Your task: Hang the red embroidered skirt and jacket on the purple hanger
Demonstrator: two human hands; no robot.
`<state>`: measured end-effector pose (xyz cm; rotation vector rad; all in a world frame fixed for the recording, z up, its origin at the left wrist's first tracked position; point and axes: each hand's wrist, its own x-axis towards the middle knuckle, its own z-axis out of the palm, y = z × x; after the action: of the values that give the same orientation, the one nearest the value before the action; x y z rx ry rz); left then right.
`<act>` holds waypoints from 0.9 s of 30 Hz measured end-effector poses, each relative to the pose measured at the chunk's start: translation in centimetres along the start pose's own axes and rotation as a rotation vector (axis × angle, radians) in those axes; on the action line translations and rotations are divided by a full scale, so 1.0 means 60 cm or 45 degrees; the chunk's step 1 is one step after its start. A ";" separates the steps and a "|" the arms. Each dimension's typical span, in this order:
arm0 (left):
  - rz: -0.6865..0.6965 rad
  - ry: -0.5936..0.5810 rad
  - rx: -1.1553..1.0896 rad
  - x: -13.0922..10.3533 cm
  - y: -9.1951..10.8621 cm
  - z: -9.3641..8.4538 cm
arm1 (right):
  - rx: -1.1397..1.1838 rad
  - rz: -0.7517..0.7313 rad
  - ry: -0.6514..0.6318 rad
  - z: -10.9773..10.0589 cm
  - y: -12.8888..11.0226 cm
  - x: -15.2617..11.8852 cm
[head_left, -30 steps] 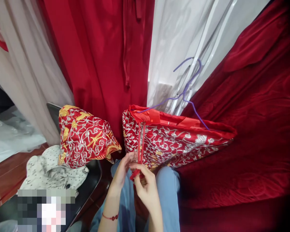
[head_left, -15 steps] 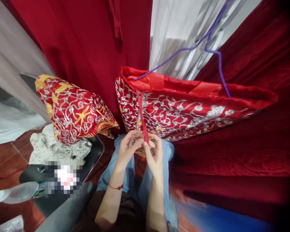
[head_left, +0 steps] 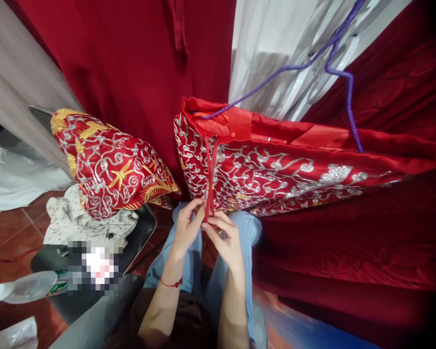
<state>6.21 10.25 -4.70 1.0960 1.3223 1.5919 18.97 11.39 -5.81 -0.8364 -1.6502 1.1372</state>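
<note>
A red embroidered skirt (head_left: 261,169) with silver swirls hangs open at its waistband from a purple wire hanger (head_left: 283,70). From a small opening at its band, a red drawstring (head_left: 210,179) comes down in two strands. My left hand (head_left: 189,220) pinches the cord's lower part, fingers closed. Close against it, my right hand (head_left: 223,235) also has thumb and fingers pinched on the lower end of the cord. Both hands are just above my knees. The tips of the cord are hidden by the fingers.
On a black chair (head_left: 145,228) at the left lie a red and gold embroidered garment (head_left: 112,169) and a white dotted cloth (head_left: 69,218). A plastic bottle (head_left: 32,288) lies nearby. Red curtains (head_left: 131,58) hang behind.
The two hands have shifted slightly left with the drawstring, and its strands now spread apart. The right hand has turned more sideways. The skirt and hanger's right side appear further right.
</note>
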 end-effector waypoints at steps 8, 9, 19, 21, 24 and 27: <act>0.053 0.045 -0.027 -0.008 0.003 -0.001 | -0.391 -0.163 -0.053 0.016 -0.010 -0.006; 0.009 0.067 -0.030 -0.008 0.003 -0.003 | -0.431 -0.182 -0.075 0.019 -0.014 -0.007; 0.128 0.356 -0.092 -0.010 0.022 -0.016 | -0.332 -0.233 0.076 0.014 -0.020 -0.008; 0.027 0.281 -0.184 -0.010 0.021 -0.013 | -0.102 -0.184 0.246 0.008 -0.018 -0.011; -0.123 0.201 -0.270 -0.009 0.017 -0.004 | 0.252 -0.103 0.496 0.009 -0.014 -0.015; -0.106 0.233 -0.240 -0.008 0.015 0.005 | 0.223 -0.006 0.528 0.014 -0.010 -0.015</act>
<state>6.64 9.76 -3.85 0.7869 1.2868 1.7479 18.43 10.11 -5.64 -0.8848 -1.1944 1.0074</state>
